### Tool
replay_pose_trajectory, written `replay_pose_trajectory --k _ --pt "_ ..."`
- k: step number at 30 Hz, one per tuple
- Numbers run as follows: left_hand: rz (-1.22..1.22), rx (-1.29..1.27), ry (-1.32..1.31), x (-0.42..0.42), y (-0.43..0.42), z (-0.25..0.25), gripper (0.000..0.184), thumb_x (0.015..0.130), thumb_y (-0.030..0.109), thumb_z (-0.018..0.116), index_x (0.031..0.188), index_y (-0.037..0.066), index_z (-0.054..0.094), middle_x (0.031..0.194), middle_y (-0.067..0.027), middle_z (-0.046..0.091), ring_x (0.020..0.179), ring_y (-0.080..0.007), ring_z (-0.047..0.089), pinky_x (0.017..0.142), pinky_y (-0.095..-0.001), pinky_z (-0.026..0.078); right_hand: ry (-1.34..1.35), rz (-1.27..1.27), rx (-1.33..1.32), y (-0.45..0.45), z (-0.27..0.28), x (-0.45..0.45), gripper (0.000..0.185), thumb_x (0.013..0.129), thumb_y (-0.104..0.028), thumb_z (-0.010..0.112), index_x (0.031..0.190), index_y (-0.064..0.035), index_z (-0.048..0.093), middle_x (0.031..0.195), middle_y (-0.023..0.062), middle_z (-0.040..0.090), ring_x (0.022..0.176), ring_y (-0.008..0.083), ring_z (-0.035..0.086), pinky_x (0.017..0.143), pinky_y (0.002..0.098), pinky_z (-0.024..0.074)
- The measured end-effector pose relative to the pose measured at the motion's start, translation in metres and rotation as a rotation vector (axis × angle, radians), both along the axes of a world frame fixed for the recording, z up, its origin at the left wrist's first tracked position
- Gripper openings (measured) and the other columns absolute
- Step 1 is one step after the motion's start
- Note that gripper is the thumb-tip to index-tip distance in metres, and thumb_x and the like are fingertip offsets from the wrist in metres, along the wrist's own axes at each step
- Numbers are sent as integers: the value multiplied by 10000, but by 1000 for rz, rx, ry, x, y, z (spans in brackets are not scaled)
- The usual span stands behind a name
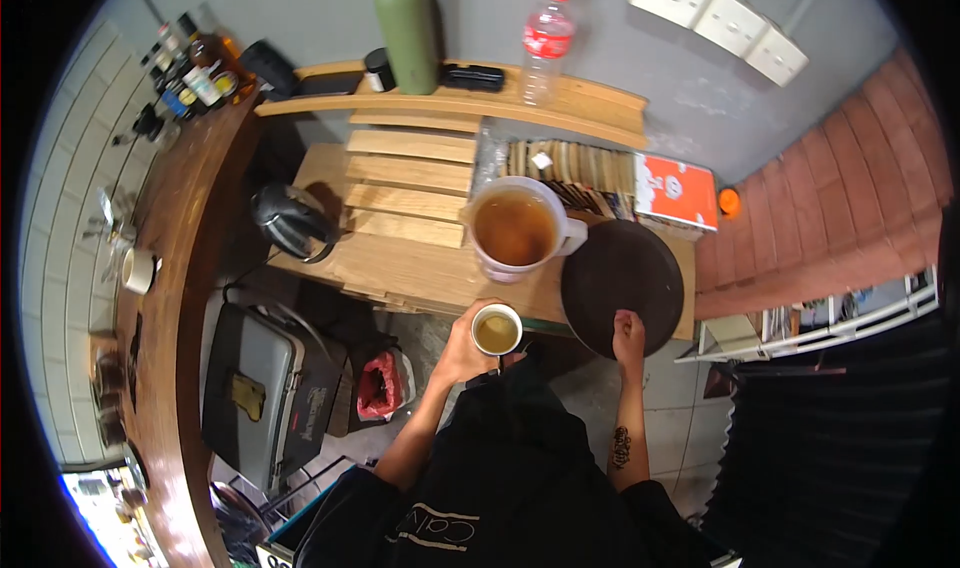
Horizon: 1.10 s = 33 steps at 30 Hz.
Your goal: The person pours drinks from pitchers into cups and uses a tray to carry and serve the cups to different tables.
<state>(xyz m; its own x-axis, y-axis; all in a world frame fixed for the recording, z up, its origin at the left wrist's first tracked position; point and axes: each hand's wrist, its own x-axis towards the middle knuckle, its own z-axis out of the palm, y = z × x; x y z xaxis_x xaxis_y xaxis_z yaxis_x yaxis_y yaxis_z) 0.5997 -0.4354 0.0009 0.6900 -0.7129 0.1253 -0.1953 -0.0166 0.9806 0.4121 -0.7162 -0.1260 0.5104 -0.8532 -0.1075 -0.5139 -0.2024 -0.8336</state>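
Observation:
My left hand [458, 346] is wrapped round a small cup [497, 330] with yellowish-brown liquid in it, held upright in front of my body. My right hand [628, 336] is closed at the near edge of a round dark tray [618, 278], its fingers over the rim. Just beyond the cup, a large translucent pitcher [515, 230] of brown liquid stands on the wooden table, its handle pointing right toward the tray.
A black kettle [292, 222] stands at the table's left. Behind are a green bottle [406, 38], a plastic bottle [546, 48] and an orange-and-white box [676, 190]. A wooden counter [185, 298] runs along the left; a white rack [820, 318] is at right.

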Motion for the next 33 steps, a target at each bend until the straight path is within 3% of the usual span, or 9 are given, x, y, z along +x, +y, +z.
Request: replay_pose_trajectory --k 6,8,11,14,18,24,28,31,33 --pt "-195 -13 -27 -37 -78 -9 713 586 133 939 1186 21 569 1112 -87 624 1050 -190 613 924 -334 498 108 -128 9 -26 -30 -98 213 904 -166 603 1040 -7 644 902 138 682 865 257 668 774 360 515" --pt "-240 12 36 -48 -110 -22 744 554 157 955 1182 39 572 1148 -90 607 1098 -224 591 960 -359 471 93 -187 31 -37 -43 -119 209 901 -157 604 1040 -6 645 877 141 688 864 258 672 771 358 516" --pt "-207 -106 -158 -63 -164 -57 797 503 222 970 1174 58 573 1159 -99 583 1133 -301 548 996 -412 417 121 -209 16 -53 -46 -135 228 888 -152 621 1037 21 632 878 179 694 846 289 688 763 377 524" --pt "-135 -48 -61 -76 -210 -89 797 506 229 970 1175 58 573 1150 -93 585 1127 -292 550 988 -411 424 141 -149 16 -78 -56 -145 192 876 -137 642 1002 9 644 859 141 689 819 249 674 752 355 524" --pt "-51 -18 -10 -84 -264 -124 819 500 260 975 1177 44 568 1147 -114 606 1083 -282 598 953 -398 485 158 -103 -63 -109 -86 -146 215 854 -127 663 1014 10 620 814 147 667 782 282 667 736 383 520" --pt "37 47 -11 -96 -315 -138 817 516 267 974 1183 34 563 1103 -113 652 1018 -230 650 894 -379 537 103 -63 -232 -145 -70 -125 237 828 -126 710 986 -2 583 715 131 571 695 304 613 691 416 495" --pt "86 138 -64 -104 -330 -130 811 535 249 969 1197 40 550 1089 -117 662 1024 -246 657 890 -384 538 101 48 -72 -164 -71 -119 229 820 -125 719 941 -2 568 771 141 576 708 324 602 687 422 491" --pt "84 234 -49 -105 -329 -130 825 532 193 961 1222 46 531 1124 -136 644 1053 -299 643 910 -393 526 207 59 -100 -164 -72 -110 255 811 -146 735 922 5 561 851 172 583 823 361 597 747 449 481" --pt "55 266 -139 -100 -323 -131 847 538 164 947 1256 52 511 1175 -148 612 1108 -328 603 945 -403 502 253 80 -269 -165 -69 -109 325 814 -166 725 999 40 554 945 235 583 931 441 570 812 515 455"
